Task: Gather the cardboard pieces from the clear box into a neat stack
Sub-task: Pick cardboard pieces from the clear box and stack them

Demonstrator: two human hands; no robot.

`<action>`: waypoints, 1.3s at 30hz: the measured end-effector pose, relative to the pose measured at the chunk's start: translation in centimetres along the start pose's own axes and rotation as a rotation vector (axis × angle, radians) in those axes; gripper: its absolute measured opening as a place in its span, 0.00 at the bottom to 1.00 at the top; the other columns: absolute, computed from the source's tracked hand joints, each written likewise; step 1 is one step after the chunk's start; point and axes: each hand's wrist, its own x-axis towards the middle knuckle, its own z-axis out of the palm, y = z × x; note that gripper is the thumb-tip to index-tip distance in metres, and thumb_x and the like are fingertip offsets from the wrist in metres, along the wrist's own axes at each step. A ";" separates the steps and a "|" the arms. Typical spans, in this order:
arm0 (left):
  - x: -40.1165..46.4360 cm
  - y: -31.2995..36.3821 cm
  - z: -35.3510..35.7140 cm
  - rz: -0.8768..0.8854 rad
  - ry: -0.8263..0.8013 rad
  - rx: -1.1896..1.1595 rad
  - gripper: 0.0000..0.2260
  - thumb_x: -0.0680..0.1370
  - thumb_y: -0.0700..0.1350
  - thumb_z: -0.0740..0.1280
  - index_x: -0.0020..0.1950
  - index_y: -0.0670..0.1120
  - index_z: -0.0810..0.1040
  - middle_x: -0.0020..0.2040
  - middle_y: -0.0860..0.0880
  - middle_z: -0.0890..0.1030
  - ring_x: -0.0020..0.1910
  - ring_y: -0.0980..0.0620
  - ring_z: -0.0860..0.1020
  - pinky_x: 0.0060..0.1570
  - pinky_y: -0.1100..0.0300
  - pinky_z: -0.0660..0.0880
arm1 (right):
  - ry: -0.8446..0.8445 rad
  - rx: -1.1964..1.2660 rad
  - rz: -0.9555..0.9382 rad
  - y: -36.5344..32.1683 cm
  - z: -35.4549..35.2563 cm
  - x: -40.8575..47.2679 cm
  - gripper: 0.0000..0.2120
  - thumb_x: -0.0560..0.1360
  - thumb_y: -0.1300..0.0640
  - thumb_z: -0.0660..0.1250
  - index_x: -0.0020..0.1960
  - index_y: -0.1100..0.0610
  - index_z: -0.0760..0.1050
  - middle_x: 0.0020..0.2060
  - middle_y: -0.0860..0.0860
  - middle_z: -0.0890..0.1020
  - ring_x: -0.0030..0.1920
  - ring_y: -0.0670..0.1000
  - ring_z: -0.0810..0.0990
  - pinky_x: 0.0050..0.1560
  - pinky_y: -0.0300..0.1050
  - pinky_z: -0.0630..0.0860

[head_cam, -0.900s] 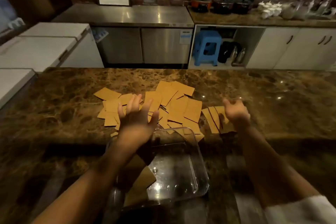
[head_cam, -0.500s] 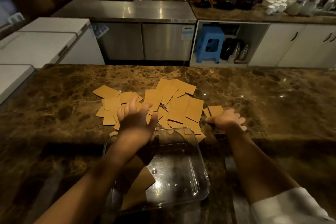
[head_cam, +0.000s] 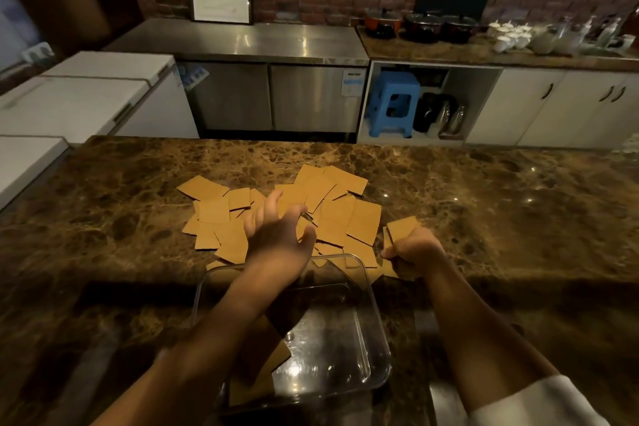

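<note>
Several tan cardboard pieces (head_cam: 332,211) lie scattered and overlapping on the brown marble counter (head_cam: 484,204). The clear box (head_cam: 359,349) stands at the counter's near edge with a few cardboard pieces (head_cam: 273,360) still in its left half. My left hand (head_cam: 276,239) hovers over the near side of the scatter, fingers spread, holding nothing. My right hand (head_cam: 415,249) is at the right end of the pile, closed on a small upright bunch of cardboard pieces (head_cam: 401,226) that rests on the counter.
White chest freezers (head_cam: 86,93) stand to the left. Beyond the counter are a steel cabinet (head_cam: 269,97), a blue stool (head_cam: 394,100) and white cupboards (head_cam: 553,104) with pots and cups on top. The counter's right side is bare marble.
My right hand came down on the fanned pieces at the right, closed around them and drew them into an upright bunch. My left hand has stayed spread over the pile.
</note>
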 end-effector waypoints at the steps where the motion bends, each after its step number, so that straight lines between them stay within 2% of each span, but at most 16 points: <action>1: 0.0 0.2 0.0 -0.001 -0.007 -0.009 0.15 0.81 0.54 0.62 0.67 0.55 0.74 0.80 0.46 0.57 0.77 0.45 0.56 0.77 0.46 0.45 | 0.005 -0.021 -0.012 0.0 0.0 -0.3 0.25 0.63 0.57 0.83 0.55 0.62 0.78 0.46 0.58 0.83 0.42 0.56 0.84 0.38 0.52 0.85; 3: -0.1 0.4 -0.1 -0.001 -0.007 -0.037 0.15 0.81 0.55 0.62 0.66 0.55 0.74 0.80 0.47 0.57 0.76 0.46 0.56 0.76 0.47 0.46 | 0.022 -0.004 -0.067 -0.4 -0.3 -0.8 0.22 0.64 0.56 0.83 0.53 0.60 0.78 0.46 0.57 0.83 0.41 0.54 0.82 0.34 0.49 0.82; 6: -0.1 0.7 -0.6 -0.025 0.017 -0.163 0.13 0.80 0.54 0.64 0.65 0.56 0.75 0.77 0.48 0.63 0.74 0.46 0.61 0.73 0.46 0.60 | 0.060 0.275 -0.234 -1.9 -1.8 -2.2 0.26 0.67 0.55 0.81 0.60 0.60 0.76 0.53 0.57 0.83 0.52 0.58 0.83 0.51 0.57 0.83; 8: 0.2 1.4 -1.4 -0.065 0.028 -0.397 0.13 0.80 0.53 0.65 0.64 0.56 0.75 0.71 0.49 0.71 0.67 0.48 0.71 0.60 0.56 0.74 | 0.041 0.522 -0.407 -3.4 -3.0 -4.5 0.29 0.71 0.54 0.78 0.67 0.61 0.71 0.55 0.57 0.82 0.54 0.58 0.83 0.53 0.57 0.82; 9: 0.3 1.9 -2.1 -0.106 0.024 -0.568 0.12 0.81 0.53 0.65 0.64 0.56 0.74 0.68 0.49 0.75 0.62 0.51 0.75 0.51 0.62 0.76 | -0.013 0.592 -0.504 -4.2 -3.4 -6.1 0.28 0.73 0.52 0.76 0.68 0.61 0.71 0.55 0.56 0.82 0.54 0.57 0.83 0.54 0.56 0.82; 10: 0.3 2.7 -2.8 -0.167 0.002 -0.762 0.12 0.81 0.54 0.65 0.64 0.56 0.74 0.65 0.49 0.78 0.60 0.52 0.76 0.47 0.63 0.75 | -0.067 0.596 -0.588 -4.9 -3.6 -7.9 0.27 0.73 0.50 0.75 0.67 0.59 0.72 0.55 0.55 0.82 0.54 0.57 0.83 0.55 0.57 0.81; 12: 0.4 3.8 -4.1 -0.313 -0.109 -1.171 0.19 0.77 0.58 0.65 0.67 0.53 0.74 0.64 0.48 0.80 0.62 0.50 0.76 0.54 0.53 0.73 | -0.147 0.541 -0.706 -6.2 -3.4 -11.6 0.24 0.72 0.45 0.74 0.65 0.52 0.74 0.55 0.52 0.82 0.54 0.55 0.82 0.55 0.58 0.80; 14: 0.1 4.2 -5.0 -0.399 -0.218 -1.481 0.27 0.71 0.59 0.67 0.68 0.50 0.75 0.62 0.46 0.81 0.63 0.46 0.77 0.57 0.45 0.74 | -0.227 0.593 -0.775 -6.8 -2.5 -14.3 0.18 0.73 0.47 0.75 0.60 0.46 0.76 0.54 0.49 0.83 0.54 0.53 0.82 0.51 0.52 0.81; 15: 0.0 4.3 -5.4 -0.421 -0.247 -1.580 0.27 0.70 0.58 0.69 0.67 0.49 0.77 0.60 0.44 0.83 0.61 0.43 0.78 0.55 0.44 0.76 | -0.260 0.622 -0.801 -7.0 -1.9 -15.5 0.15 0.74 0.50 0.75 0.58 0.45 0.77 0.54 0.49 0.84 0.54 0.52 0.82 0.49 0.50 0.81; 17: -0.4 4.2 -6.2 -0.476 -0.275 -1.692 0.24 0.68 0.53 0.70 0.63 0.48 0.79 0.53 0.43 0.87 0.58 0.40 0.80 0.53 0.45 0.77 | -0.298 0.664 -0.808 -7.1 -0.9 -17.0 0.12 0.75 0.54 0.73 0.59 0.48 0.79 0.54 0.50 0.85 0.56 0.54 0.82 0.54 0.54 0.81; 20: -1.0 3.6 -6.8 -0.523 -0.277 -1.714 0.21 0.71 0.50 0.68 0.63 0.47 0.78 0.53 0.42 0.87 0.58 0.40 0.81 0.54 0.44 0.76 | -0.300 0.784 -0.715 -6.9 -0.1 -17.9 0.10 0.76 0.56 0.72 0.57 0.49 0.78 0.54 0.51 0.85 0.57 0.55 0.82 0.60 0.61 0.78; 23: -1.9 2.4 -7.4 -0.506 -0.257 -1.735 0.18 0.78 0.51 0.64 0.66 0.47 0.77 0.56 0.42 0.86 0.54 0.40 0.84 0.53 0.44 0.76 | -0.319 0.912 -0.602 -6.3 0.3 -18.0 0.06 0.78 0.55 0.70 0.52 0.45 0.78 0.52 0.51 0.85 0.56 0.55 0.82 0.59 0.62 0.78; 27: -2.4 1.3 -8.0 -0.447 -0.249 -1.732 0.23 0.72 0.52 0.67 0.65 0.47 0.77 0.54 0.44 0.87 0.50 0.44 0.86 0.44 0.49 0.80 | -0.415 1.015 -0.509 -5.8 0.5 -18.3 0.15 0.77 0.56 0.70 0.64 0.52 0.77 0.57 0.56 0.84 0.58 0.59 0.82 0.59 0.65 0.79; 32: -2.4 1.2 -8.5 -0.428 -0.251 -1.776 0.21 0.68 0.49 0.69 0.60 0.46 0.79 0.49 0.43 0.87 0.45 0.43 0.86 0.33 0.51 0.83 | -0.376 1.043 -0.536 -6.1 0.5 -18.3 0.15 0.78 0.58 0.69 0.64 0.53 0.77 0.56 0.56 0.85 0.57 0.60 0.82 0.57 0.64 0.80; 36: -2.6 1.1 -8.4 -0.335 -0.166 -1.640 0.22 0.66 0.40 0.72 0.60 0.46 0.79 0.44 0.45 0.88 0.41 0.46 0.87 0.31 0.54 0.81 | -0.375 1.015 -0.574 -6.0 0.5 -18.0 0.11 0.77 0.58 0.71 0.59 0.52 0.79 0.52 0.56 0.86 0.54 0.60 0.84 0.49 0.60 0.83; 39: -2.4 1.2 -8.1 -0.372 -0.073 -1.575 0.24 0.62 0.37 0.72 0.58 0.49 0.79 0.43 0.47 0.88 0.39 0.47 0.87 0.32 0.55 0.81 | -0.365 1.033 -0.581 -6.0 0.8 -18.1 0.09 0.77 0.58 0.71 0.56 0.49 0.79 0.52 0.54 0.86 0.52 0.59 0.85 0.41 0.55 0.84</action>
